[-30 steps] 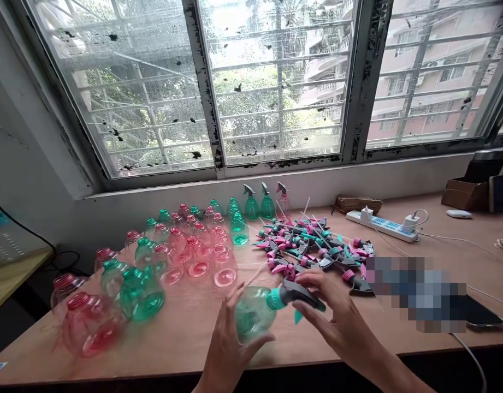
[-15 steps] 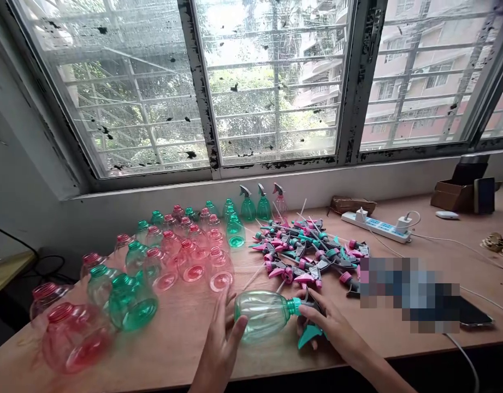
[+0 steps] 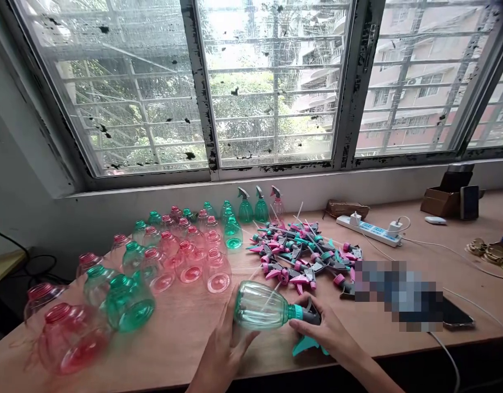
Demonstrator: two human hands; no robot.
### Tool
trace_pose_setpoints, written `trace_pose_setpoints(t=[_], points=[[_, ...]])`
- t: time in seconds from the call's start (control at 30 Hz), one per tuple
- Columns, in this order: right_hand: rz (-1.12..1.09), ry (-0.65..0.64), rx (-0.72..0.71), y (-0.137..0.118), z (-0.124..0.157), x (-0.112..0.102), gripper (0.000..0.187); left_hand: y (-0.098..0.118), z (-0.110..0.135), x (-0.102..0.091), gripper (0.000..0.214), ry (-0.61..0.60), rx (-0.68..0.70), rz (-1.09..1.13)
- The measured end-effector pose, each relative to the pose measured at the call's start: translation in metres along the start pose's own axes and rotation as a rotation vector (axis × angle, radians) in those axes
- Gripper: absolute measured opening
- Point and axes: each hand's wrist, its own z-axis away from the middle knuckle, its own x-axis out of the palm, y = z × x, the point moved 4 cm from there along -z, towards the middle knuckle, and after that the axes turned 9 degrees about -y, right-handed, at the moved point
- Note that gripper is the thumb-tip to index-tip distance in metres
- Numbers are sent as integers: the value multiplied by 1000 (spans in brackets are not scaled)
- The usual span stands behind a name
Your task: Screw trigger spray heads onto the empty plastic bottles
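Note:
A clear green spray bottle [image 3: 259, 308] lies on its side in the air above the table's front edge, its neck toward the right. My left hand [image 3: 222, 346] is wrapped round its base end. At the neck, my right hand [image 3: 331, 330] grips a grey and turquoise trigger sprayer head [image 3: 311, 314], whose collar meets the bottle mouth. The sprayer's thin tube shows inside the bottle. Below the right fingers a turquoise trigger piece [image 3: 305, 345] sticks out. Some right fingertips are hidden behind the sprayer head.
Pink bottles [image 3: 218, 273] and green bottles [image 3: 130, 305] without heads stand at left. A heap of trigger sprayer heads [image 3: 300, 254] lies beyond my hands. Several fitted spray bottles [image 3: 246, 208] stand by the wall. A power strip [image 3: 370, 232] and a phone [image 3: 460, 316] are at right.
The sprayer head has turned about the bottle's axis and sits against the neck. My right fingers have shifted round it, and the bottle has risen slightly.

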Motion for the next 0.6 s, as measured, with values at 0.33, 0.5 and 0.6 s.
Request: trace_pose_setpoints(t=[0.33, 0.5, 0.6], points=[[28, -56, 5, -1, 1, 6, 41, -8, 1, -5, 88, 22, 1, 209], [3, -20, 49, 12, 0, 2, 40, -16, 0, -2, 92, -19, 27, 255], [-16, 15, 46, 11, -1, 1, 43, -21, 0, 1, 87, -47, 65, 215]])
